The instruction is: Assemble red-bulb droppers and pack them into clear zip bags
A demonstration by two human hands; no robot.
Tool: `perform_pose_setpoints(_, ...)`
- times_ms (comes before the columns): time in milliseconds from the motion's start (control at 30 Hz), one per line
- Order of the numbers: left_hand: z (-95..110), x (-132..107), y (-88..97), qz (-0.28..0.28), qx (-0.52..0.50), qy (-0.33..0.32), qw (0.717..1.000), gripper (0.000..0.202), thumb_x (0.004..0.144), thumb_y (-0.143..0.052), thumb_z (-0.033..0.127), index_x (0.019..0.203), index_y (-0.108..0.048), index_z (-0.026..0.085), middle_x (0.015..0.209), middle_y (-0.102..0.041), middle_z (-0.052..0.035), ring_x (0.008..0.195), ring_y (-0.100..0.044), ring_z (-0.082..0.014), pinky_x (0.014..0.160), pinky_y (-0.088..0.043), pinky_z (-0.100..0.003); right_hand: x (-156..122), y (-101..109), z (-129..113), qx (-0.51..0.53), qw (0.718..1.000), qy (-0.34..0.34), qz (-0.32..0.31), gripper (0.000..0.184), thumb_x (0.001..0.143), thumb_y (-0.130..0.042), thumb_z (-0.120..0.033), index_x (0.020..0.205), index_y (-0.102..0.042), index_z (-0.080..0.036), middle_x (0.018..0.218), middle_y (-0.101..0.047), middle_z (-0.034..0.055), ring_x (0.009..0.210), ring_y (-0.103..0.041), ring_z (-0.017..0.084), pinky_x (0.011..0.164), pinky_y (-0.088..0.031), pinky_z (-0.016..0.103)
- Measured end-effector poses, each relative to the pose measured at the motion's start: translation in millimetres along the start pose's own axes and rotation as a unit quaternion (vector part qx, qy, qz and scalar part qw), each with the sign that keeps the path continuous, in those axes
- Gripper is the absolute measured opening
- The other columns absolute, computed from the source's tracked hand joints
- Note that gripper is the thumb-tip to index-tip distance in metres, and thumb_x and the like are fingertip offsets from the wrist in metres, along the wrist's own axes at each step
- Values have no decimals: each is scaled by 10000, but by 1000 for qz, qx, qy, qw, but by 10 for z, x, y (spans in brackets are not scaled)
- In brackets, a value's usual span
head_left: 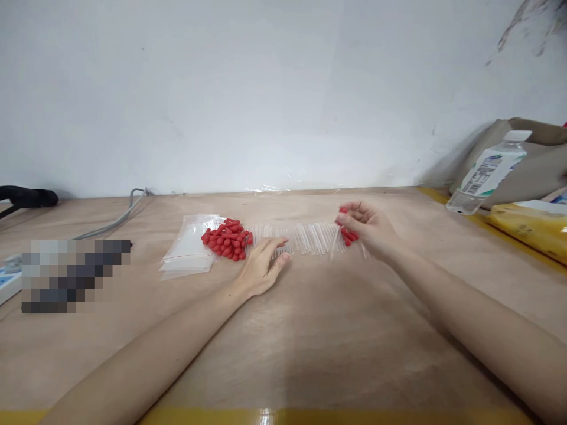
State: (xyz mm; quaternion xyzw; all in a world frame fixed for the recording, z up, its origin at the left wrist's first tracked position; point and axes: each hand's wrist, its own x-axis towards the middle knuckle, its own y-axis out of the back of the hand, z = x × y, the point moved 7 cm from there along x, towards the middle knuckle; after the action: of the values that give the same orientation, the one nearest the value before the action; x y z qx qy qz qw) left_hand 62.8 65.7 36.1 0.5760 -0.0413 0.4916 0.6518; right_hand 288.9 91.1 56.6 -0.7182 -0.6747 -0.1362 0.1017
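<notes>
Here, a wide light-brown wooden table with soft grain lines runs back to a plain white wall. Shiny yellow tape goes along the near edge, and more yellow runs down the right side. High on the right, the wall has dark, smudgy marks. On the left, a thin grey cable bends across the wood, near a long black thing and a blocky, blurred patch that hides what is there. On the right, a clear plastic bottle with a white cap is in front of a big grey-brown bag, with a bright yellow packet close by. In the middle lies a row of thin clear tubes. At its left end is a heap of small, round-ended red pieces, beside flat see-through plastic bags. The left hand is over the tubes, thumb and fingers apart; I cannot tell if it touches them. The right hand pinches a red piece above a few more red ones at the row's right end. A clear tube slants below its fingers.
</notes>
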Motion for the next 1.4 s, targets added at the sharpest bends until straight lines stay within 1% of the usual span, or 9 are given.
perform_pose_setpoints(100,19,10,-48,-21,10,-4,1000,249,898,-433,282,1079,-546,153,1019,-602,-90,955,-550,-197,842,-450,-350,207,406,-1,-67,993,-39,86,281,611,-726,-367,774,-589,-184,694,-620,17,630,-572,129,507,-409,226)
perform_pose_setpoints(200,44,22,-69,-30,12,-8,999,230,902,-426,275,1032,-572,152,981,-598,-83,916,-548,-189,828,-448,-343,346,798,168,-158,965,-74,194,182,634,-689,-327,672,-597,-174,640,-609,31,602,-567,140,550,-419,261)
perform_pose_setpoints(333,54,32,-81,-38,10,-11,999,223,905,-414,271,995,-583,158,946,-595,-78,881,-548,-185,802,-451,-338,439,994,503,-281,925,-107,231,171,632,-665,-339,657,-605,-181,647,-625,38,640,-585,177,622,-433,307)
perform_pose_setpoints(600,57,27,-78,-30,30,-20,999,215,899,-427,260,947,-607,151,975,-566,-89,936,-515,-194,831,-434,-347,469,918,734,-403,888,-97,200,240,659,-618,-399,719,-643,-168,704,-653,62,713,-596,202,696,-433,317)
perform_pose_setpoints(900,52,26,-52,-18,53,-17,998,217,894,-433,261,938,-617,156,995,-548,-92,976,-486,-205,854,-426,-365,440,983,788,-376,900,-94,200,350,686,-578,-477,814,-669,-164,735,-648,61,704,-582,196,690,-434,317)
perform_pose_setpoints(1033,40,24,-58,-17,62,-10,998,224,895,-430,267,944,-618,155,1002,-549,-96,988,-484,-210,862,-423,-372,444,899,714,-398,909,-36,120,354,666,-594,-512,780,-680,-188,825,-644,57,822,-572,211,738,-426,328)
perform_pose_setpoints(1167,-18,22,-24,15,95,27,995,189,873,-464,265,879,-622,161,983,-552,-92,982,-474,-228,870,-406,-411,391,782,573,-495,867,29,51,313,651,-629,-536,726,-700,-240,1039,-606,50,1010,-487,263,888,-336,419)
perform_pose_setpoints(1267,-81,15,9,42,110,62,991,134,837,-507,246,824,-611,162,965,-543,-89,953,-468,-235,859,-405,-426,367,762,571,-522,852,27,32,248,674,-643,-495,712,-700,-256,1065,-598,41,1025,-466,268,904,-301,448)
perform_pose_setpoints(1400,-111,13,16,51,110,74,990,93,815,-523,226,805,-590,164,962,-533,-87,950,-458,-237,859,-402,-432,391,774,591,-508,860,34,34,188,710,-638,-416,675,-679,-236,1038,-608,35,1029,-471,252,892,-309,419)
